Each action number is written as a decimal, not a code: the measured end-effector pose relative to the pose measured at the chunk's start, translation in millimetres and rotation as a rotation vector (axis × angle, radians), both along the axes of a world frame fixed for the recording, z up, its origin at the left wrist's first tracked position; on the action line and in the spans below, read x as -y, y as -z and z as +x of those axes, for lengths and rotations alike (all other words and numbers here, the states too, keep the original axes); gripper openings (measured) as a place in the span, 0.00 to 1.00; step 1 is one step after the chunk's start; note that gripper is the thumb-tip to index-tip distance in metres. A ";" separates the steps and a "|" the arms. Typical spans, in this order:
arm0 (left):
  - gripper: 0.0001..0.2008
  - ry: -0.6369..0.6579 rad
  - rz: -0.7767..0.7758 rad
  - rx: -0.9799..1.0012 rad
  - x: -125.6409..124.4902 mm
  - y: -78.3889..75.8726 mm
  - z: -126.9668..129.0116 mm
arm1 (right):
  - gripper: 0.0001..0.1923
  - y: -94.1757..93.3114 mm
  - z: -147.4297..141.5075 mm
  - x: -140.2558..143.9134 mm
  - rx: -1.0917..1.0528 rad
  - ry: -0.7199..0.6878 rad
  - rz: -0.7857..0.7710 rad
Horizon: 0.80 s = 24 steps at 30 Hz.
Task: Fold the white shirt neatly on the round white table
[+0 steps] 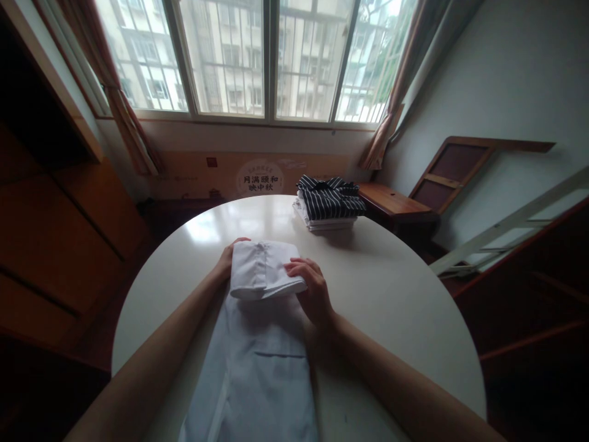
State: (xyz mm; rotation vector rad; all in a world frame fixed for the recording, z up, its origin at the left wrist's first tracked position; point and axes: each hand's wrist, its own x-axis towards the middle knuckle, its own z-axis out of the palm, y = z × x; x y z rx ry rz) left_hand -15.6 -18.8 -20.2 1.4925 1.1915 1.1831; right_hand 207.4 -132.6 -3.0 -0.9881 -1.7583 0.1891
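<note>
2 hands fold a white shirt (257,344) on a round white table (396,294).

The left hand (226,256) is mostly hidden behind the folded-over end, so its grip cannot be told; the right hand (311,288) lies with fingers closed on that fold's right edge. The shirt runs from the table's middle to its near edge, where it is cut off by the frame. A stack of folded clothes (327,204), striped piece on top, sits at the far edge. Beyond, a panel (260,178) shows Chinese characters, too small to read surely.
</note>
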 end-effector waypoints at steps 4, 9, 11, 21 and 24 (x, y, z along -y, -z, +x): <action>0.10 0.077 0.036 -0.083 5.9 -7.1 -3.7 | 0.02 -7.8 1.5 13.9 -0.012 -0.061 0.082; 0.11 0.105 0.117 -0.197 9.9 -18.7 -6.6 | 0.04 -23.0 3.2 29.7 0.225 -0.323 0.062; 0.11 0.139 0.095 -0.184 10.4 -19.6 -7.4 | 0.06 -29.8 3.2 32.5 0.378 -0.372 0.008; 0.08 0.155 0.025 -0.214 19.2 -19.9 -3.0 | 0.08 -42.5 5.7 32.9 0.569 -0.368 0.062; 0.08 0.141 0.058 -0.267 21.4 -21.6 -1.8 | 0.10 -44.6 6.6 33.2 0.544 -0.416 -0.018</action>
